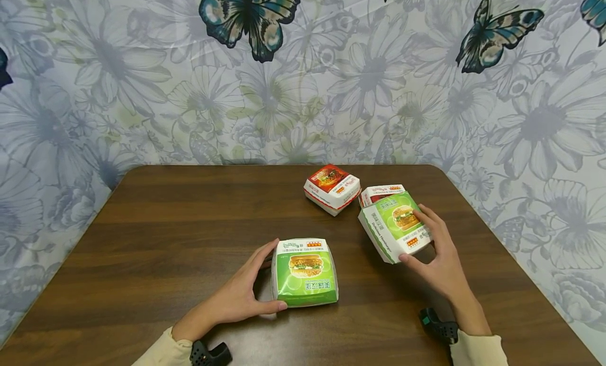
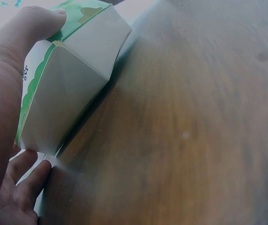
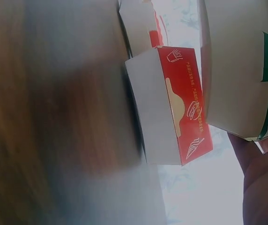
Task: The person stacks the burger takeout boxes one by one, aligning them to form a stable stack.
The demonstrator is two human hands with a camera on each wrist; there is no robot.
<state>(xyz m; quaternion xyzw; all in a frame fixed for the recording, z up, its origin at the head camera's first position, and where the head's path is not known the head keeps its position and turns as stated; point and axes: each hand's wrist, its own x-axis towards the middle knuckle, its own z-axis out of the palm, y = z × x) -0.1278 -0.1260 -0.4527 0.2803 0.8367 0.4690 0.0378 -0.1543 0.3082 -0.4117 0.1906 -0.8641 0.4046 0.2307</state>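
Note:
In the head view, my left hand (image 1: 233,298) grips the left side of a green-and-white burger box (image 1: 306,282) on the table, thumb at its near corner. The left wrist view shows the thumb over this burger box (image 2: 75,89) and fingers beyond it. My right hand (image 1: 444,263) holds a second green burger box (image 1: 385,219), tilted and raised off the table, between thumb and fingers. Behind it, a red-and-white burger box (image 1: 382,190) is partly hidden. In the right wrist view, the held green box (image 3: 239,61) hangs beside this red box (image 3: 188,105).
Another red-and-white burger box (image 1: 333,190) stands at the back of the brown wooden table (image 1: 189,213), close to the partly hidden red one. A wall covering with flowers and butterflies (image 1: 253,21) rises behind the table's far edge.

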